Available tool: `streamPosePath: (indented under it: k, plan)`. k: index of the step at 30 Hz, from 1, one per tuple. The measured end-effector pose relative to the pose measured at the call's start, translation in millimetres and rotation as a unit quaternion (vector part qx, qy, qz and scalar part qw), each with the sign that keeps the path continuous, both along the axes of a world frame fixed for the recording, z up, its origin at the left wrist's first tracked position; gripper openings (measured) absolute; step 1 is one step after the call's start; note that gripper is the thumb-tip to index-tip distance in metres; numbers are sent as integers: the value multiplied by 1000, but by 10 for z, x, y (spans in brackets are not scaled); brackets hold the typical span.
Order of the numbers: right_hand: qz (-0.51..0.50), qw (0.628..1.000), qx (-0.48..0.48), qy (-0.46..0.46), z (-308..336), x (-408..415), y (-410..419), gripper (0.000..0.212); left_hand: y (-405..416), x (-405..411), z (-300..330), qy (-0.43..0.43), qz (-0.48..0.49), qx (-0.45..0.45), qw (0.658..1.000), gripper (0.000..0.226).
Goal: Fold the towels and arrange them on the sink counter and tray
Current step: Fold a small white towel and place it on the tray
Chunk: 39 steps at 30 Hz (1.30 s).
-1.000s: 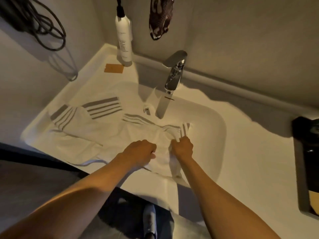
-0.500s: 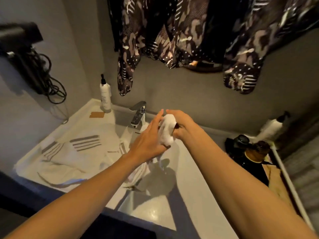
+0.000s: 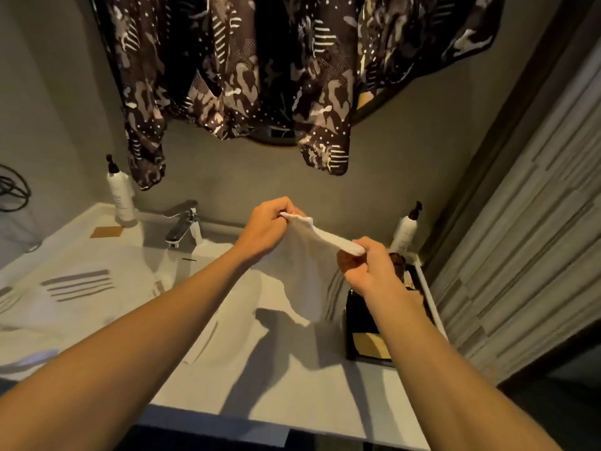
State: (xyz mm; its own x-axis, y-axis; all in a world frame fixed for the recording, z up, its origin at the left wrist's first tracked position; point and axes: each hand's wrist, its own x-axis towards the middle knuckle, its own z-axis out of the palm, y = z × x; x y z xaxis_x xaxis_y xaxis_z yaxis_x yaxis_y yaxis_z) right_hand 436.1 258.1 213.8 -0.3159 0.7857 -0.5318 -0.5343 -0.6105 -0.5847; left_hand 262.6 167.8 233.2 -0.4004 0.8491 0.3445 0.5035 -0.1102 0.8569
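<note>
white towel (image 3: 302,275), hanging, top edge pinched

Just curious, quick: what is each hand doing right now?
Left hand: closed, pinching one top corner of the white towel.
Right hand: closed, pinching the other top corner.

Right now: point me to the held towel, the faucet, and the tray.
held towel (image 3: 312,271), head view, on the hanging cloth between the hands.
faucet (image 3: 182,222), head view, on the chrome spout.
tray (image 3: 354,323), head view, on its dark left wall.
</note>
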Motion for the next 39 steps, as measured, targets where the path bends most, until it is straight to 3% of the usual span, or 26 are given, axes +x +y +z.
streamPosePath:
  k: [2, 5, 7, 10, 12, 14, 17, 19, 20, 24, 25, 27, 30, 32, 35, 37, 39]
  plan:
    - [-1, 999, -40, -36, -523, 105, -246, 13, -212, 51, -501, -19, -19, -58, 998, 25]
    - [84, 981, -135, -108, -1344, 226, -900, 7, -751, 47, -1404, -21, -9, -195, 981, 26]
    - [153, 956, -193, -157, -1735, 271, -1287, 12, -1088, 9, -1881, -44, -20, -296, 954, 28]
    - [170, 939, -212, -212, -2101, 368, -1325, 32, -1357, -8, -2254, -63, 26, -388, 919, 31]
    - [125, 928, -190, -296, -2160, 435, -1113, 44, -1377, -36, -2423, -124, 112, -389, 906, 29]
    - [42, 877, -140, -458, -2216, 503, -891, 62, -1325, -4, -2510, -219, 223, -368, 876, 14]
    - [-31, 792, -60, -607, -2234, 557, -730, 79, -1201, 117, -2535, -260, 242, -391, 849, 43]
    - [32, 761, -57, -646, -2325, 568, -736, 75, -1126, 176, -2619, -277, 235, -419, 832, 69]
    - [65, 752, -47, -654, -2395, 589, -759, 69, -1098, 214, -2631, -288, 234, -436, 820, 70]
    - [223, 684, 24, -694, -2386, 617, -808, 42, -988, 210, -2476, -331, 173, -472, 798, 20]
    - [226, 689, 44, -687, -2340, 580, -781, 44, -932, 151, -2401, -338, 168, -456, 806, 23]
    - [175, 771, 78, -608, -2129, 436, -630, 48, -731, -23, -2195, -341, 179, -363, 848, 39]
    - [56, 860, 165, -480, -1383, 196, -160, 23, -240, -203, -1561, -271, 191, -226, 916, 31]
    - [-19, 884, 212, -416, -768, 92, 93, 22, 86, -269, -1043, -207, 182, -158, 948, 26]
    - [-90, 905, 227, -349, -462, 159, 153, 19, 251, -407, -746, -181, 196, -98, 959, 24]
    - [-100, 908, 201, -354, -729, 324, -35, 12, 109, -475, -949, -181, 190, -150, 953, 26]
    - [-90, 890, 152, -420, -1215, 504, -296, 23, -126, -479, -1286, -174, 198, -237, 935, 40]
